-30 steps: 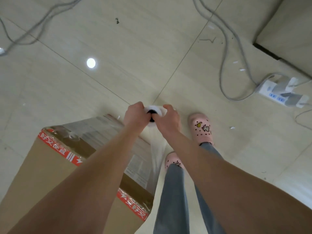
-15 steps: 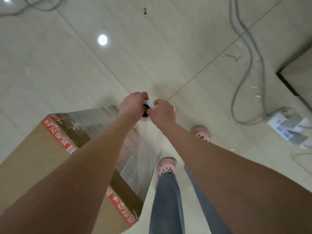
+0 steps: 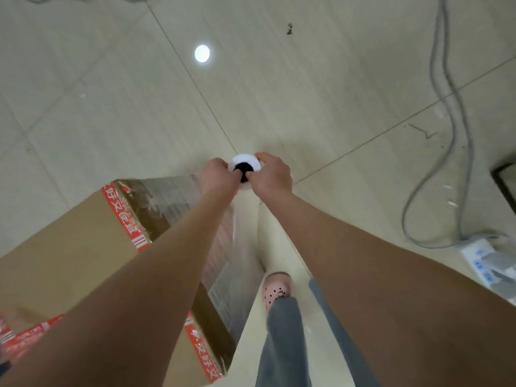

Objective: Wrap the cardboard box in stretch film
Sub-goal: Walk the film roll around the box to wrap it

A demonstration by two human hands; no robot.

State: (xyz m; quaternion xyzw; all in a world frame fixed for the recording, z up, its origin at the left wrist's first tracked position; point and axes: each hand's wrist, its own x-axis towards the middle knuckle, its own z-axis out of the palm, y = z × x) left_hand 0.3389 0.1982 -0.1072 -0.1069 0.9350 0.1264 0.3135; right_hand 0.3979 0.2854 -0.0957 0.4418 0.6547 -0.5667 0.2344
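Note:
A tall cardboard box (image 3: 69, 247) with red printed tape stands on the floor at the lower left. Shiny stretch film (image 3: 237, 261) covers its right side and runs up to a white film roll (image 3: 245, 160) with a dark core, seen end-on. My left hand (image 3: 216, 177) grips the roll's left side and my right hand (image 3: 272, 174) grips its right side, both just beyond the box's far right corner. The roll's lower length is hidden behind my hands and arms.
Beige floor tiles (image 3: 307, 93) surround the box. Grey cables (image 3: 446, 107) loop down the right side to a white power strip (image 3: 485, 263). My pink shoe (image 3: 275, 289) and grey trouser legs stand close to the box's right side. A dark gap (image 3: 505, 180) lies at the right edge.
I have stepped around the box with the roll, so the box, cables and power strip have shifted in view. Both hands keep hold of the roll, and more film-covered side shows.

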